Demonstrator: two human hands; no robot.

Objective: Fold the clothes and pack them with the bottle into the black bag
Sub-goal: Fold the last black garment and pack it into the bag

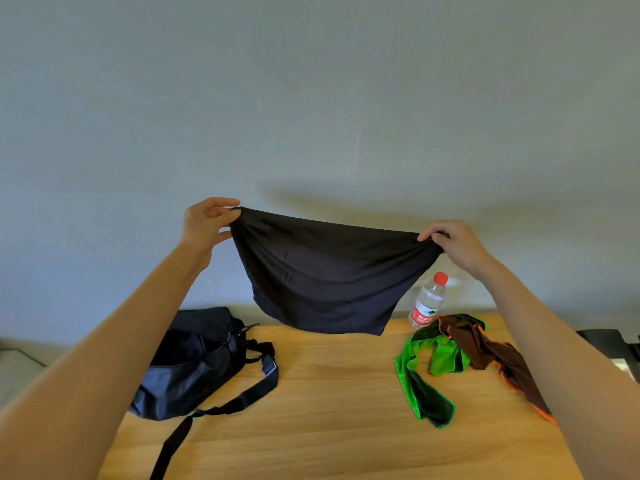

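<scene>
A black cloth (325,271) hangs spread in the air above the wooden table (329,393). My left hand (206,223) pinches its upper left corner and my right hand (457,244) pinches its upper right corner. The black bag (187,368) lies open at the table's left edge, its strap trailing toward me. A clear water bottle (427,301) with a red cap and red label stands at the back right, partly behind the cloth. A green mesh garment (429,368) and a brown garment (485,351) lie crumpled on the right.
A plain grey wall (311,98) rises just behind the table. A dark object (613,344) sits past the table's right edge. Bare wood shows in the table's middle, between the bag and the garments.
</scene>
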